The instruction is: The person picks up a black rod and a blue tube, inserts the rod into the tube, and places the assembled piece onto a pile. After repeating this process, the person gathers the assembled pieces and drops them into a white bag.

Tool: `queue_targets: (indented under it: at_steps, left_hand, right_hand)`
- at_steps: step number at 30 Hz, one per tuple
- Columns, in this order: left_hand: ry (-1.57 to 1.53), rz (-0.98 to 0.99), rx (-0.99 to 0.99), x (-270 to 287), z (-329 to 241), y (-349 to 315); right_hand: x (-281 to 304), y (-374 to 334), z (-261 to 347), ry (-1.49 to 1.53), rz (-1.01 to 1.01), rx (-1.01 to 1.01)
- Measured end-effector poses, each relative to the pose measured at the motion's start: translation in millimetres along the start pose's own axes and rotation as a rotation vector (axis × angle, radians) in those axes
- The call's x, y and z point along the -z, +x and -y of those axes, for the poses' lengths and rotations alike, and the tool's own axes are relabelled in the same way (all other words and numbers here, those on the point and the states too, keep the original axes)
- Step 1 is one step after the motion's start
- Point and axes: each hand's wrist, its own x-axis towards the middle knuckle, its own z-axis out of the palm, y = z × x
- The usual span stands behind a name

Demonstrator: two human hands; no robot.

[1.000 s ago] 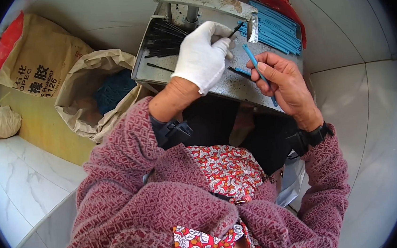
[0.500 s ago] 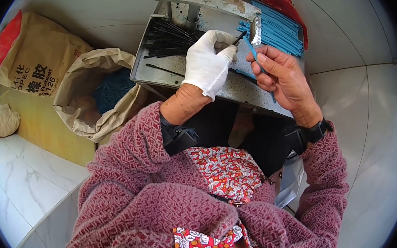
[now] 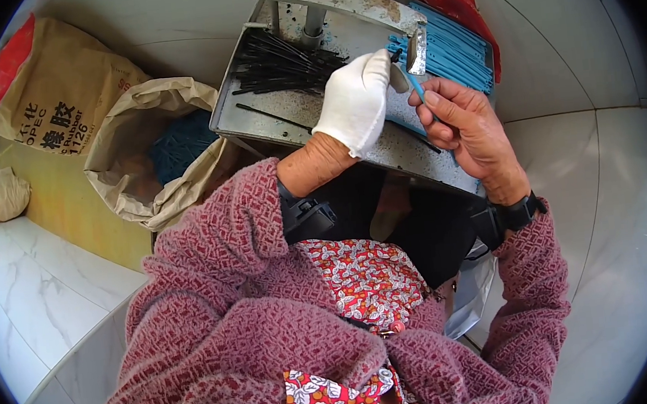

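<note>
In a white glove, my left hand [image 3: 357,103] is closed at the metal head of a press, its thumb and fingers pinched together. A short dark end of a black rubber strip [image 3: 395,56] shows at its fingertips; the glove hides the rest. Bare, my right hand [image 3: 469,124] grips a thin blue strip [image 3: 417,87] between thumb and fingers, the strip's upper end close to the gloved fingers. Just above both hands is the metal head [image 3: 417,50] at the end of the press arm [image 3: 341,2]. Whether the two strips touch, I cannot tell.
A metal tray table [image 3: 255,119] carries a pile of black strips [image 3: 280,61] at left and a stack of blue strips [image 3: 452,48] at right. An open paper sack [image 3: 117,178] with blue pieces stands left, before a printed brown sack [image 3: 66,78]. Tiled walls enclose the right.
My left hand has moved right and slightly up with the black strip, bringing its fingertips to the metal head. My right hand has shifted slightly right, still holding the blue strip.
</note>
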Motion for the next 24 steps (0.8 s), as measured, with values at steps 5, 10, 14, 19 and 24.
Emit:
queue_targets:
  at_steps: [5,10,14,19,24]
  left_hand:
    - [0.032,-0.037,0.011,3.6,-3.9,0.3]
    - [0.006,-0.038,0.047,-0.5,5.1,5.1]
    - [-0.055,-0.039,0.075,-11.1,6.2,8.7]
    - [-0.055,-0.093,0.086,-20.6,1.6,11.9]
    - [-0.077,-0.131,0.015,-20.0,19.3,17.8]
  right_hand:
    - [-5.7,7.7,1.2,0.037,0.005,0.041]
    - [-1.7,15.4,-0.9,0.016,0.012,0.029]
    - [4.3,13.1,1.0,-0.06,0.016,0.072]
    - [-0.1,8.0,9.0,-0.175,-0.034,0.1]
    - [-6.0,11.5,24.5,-0.387,-0.042,0.045]
